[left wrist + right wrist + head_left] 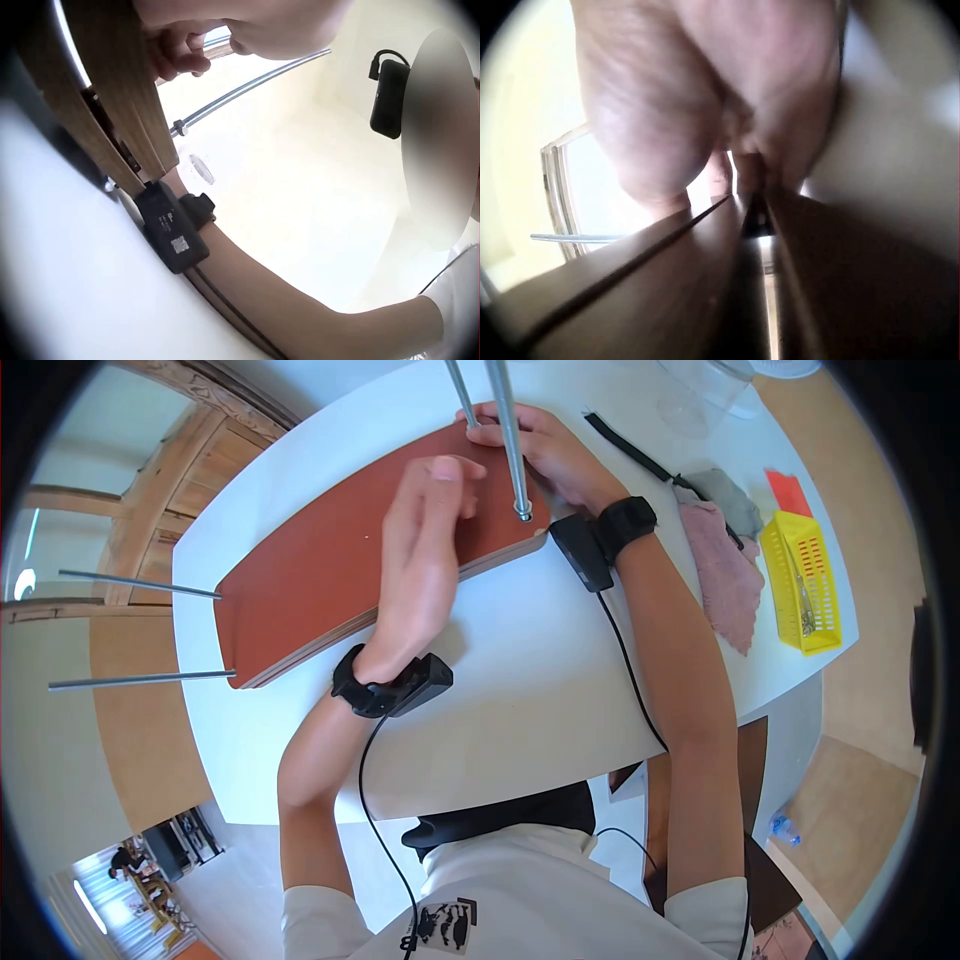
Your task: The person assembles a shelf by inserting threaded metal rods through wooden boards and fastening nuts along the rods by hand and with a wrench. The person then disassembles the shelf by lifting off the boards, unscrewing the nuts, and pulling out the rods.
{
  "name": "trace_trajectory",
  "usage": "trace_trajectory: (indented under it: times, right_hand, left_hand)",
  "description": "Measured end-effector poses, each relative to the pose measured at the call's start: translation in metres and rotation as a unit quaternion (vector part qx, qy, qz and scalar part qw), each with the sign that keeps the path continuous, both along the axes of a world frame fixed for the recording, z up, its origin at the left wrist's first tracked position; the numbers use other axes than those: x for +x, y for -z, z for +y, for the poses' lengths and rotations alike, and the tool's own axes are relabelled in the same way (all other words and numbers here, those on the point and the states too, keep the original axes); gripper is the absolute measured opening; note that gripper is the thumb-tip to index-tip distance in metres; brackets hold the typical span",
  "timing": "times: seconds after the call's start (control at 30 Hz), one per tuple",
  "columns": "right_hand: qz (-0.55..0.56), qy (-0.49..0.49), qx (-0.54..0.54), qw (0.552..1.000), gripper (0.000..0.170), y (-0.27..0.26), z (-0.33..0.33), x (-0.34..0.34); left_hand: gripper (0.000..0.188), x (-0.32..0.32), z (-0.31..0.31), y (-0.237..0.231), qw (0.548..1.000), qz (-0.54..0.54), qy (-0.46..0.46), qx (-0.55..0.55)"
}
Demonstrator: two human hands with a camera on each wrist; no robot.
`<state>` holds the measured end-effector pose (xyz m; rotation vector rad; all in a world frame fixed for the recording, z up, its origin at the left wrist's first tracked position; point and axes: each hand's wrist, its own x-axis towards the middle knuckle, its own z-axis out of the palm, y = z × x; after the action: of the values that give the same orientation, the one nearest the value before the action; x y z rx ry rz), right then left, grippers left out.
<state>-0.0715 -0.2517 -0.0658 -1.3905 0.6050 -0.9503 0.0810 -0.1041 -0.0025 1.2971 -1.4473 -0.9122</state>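
Note:
A stack of red-brown boards (300, 560) lies on the white table, with metal rods (510, 440) standing up from its right end. Over the boards' right part is my left hand (420, 550), thumb up and fingers loosely bent, with nothing visible in it. My right hand (560, 455) grips the right end of the stack beside the rods. The right wrist view shows the right hand (705, 90) close up, its fingertips at the board edges (652, 262). In the left wrist view, the left hand (262, 22) is at the top, near the wooden boards (120, 82) and a rod (255, 82).
Two more rods (140, 680) stick out at the stack's left end. On the table's right are a black strap (630, 448), grey and pink cloths (722, 565), a red piece (787, 492) and a yellow basket (825, 590). Clear containers (705, 385) stand behind.

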Motion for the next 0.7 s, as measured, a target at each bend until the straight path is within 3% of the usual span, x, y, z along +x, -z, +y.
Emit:
trace_trajectory:
  times: [0.1,0.17,0.23,0.27,0.33,0.37,0.4,0.43,0.47,0.5,0.53,0.6,0.67,0.7]
  right_hand:
    - [0.012,0.006,0.014,1.0,0.041,-0.004,0.004,0.0]
    - [0.04,0.008,0.022,0.999,0.043,-0.015,0.013,-0.001]
    - [0.044,-0.021,0.042,0.998,0.043,-0.022,0.018,-0.004]
    - [0.052,-0.007,0.04,0.998,0.046,-0.021,0.017,-0.003]
    - [0.045,0.012,0.017,0.999,0.051,-0.004,0.008,-0.004]
    - [0.026,0.014,0.001,1.0,0.051,0.009,0.0,-0.004]
    - [0.019,0.002,0.037,0.999,0.05,0.004,0.004,-0.003]
    - [0.014,-0.013,0.074,0.997,0.049,-0.002,0.007,-0.004]
    - [0.046,0.009,0.006,0.999,0.049,0.006,-0.007,-0.01]
    - [0.07,0.034,-0.067,0.995,0.048,0.016,-0.019,-0.009]
    - [0.082,0.042,-0.056,0.994,0.047,0.015,-0.02,-0.01]
    - [0.088,0.034,-0.052,0.994,0.047,-0.001,-0.005,0.001]
    - [0.067,0.044,0.057,0.995,0.047,-0.021,0.019,0.014]
    - [0.064,0.035,0.055,0.996,0.047,-0.021,0.019,0.014]
  left_hand:
    - [0.055,-0.005,-0.004,0.008,0.991,0.07,0.07,-0.088]
    - [0.055,-0.001,0.002,-0.005,0.99,0.06,0.095,-0.086]
    - [0.068,0.004,0.0,-0.004,0.99,0.101,0.1,0.012]
    - [0.059,0.004,-0.002,0.001,0.989,0.128,0.07,-0.016]
    - [0.036,0.009,0.003,0.005,0.995,0.032,0.025,-0.089]
    - [0.024,-0.002,0.007,0.006,0.954,0.281,0.09,-0.048]
    - [0.019,-0.006,-0.001,0.025,0.96,0.264,0.077,-0.042]
    - [0.019,0.001,-0.003,0.027,0.982,-0.024,0.016,-0.188]
    - [0.019,0.001,0.008,0.003,0.994,0.047,0.029,-0.093]
    - [0.02,0.002,-0.002,0.015,0.988,-0.001,0.056,-0.146]
    - [0.023,0.005,0.003,0.012,0.99,-0.019,0.049,-0.132]
    - [0.028,0.01,0.006,-0.002,0.991,0.125,0.032,-0.041]
    - [0.03,0.012,0.008,-0.001,0.988,0.13,-0.003,-0.082]
    - [0.032,0.006,0.005,0.003,0.983,0.14,-0.018,-0.114]
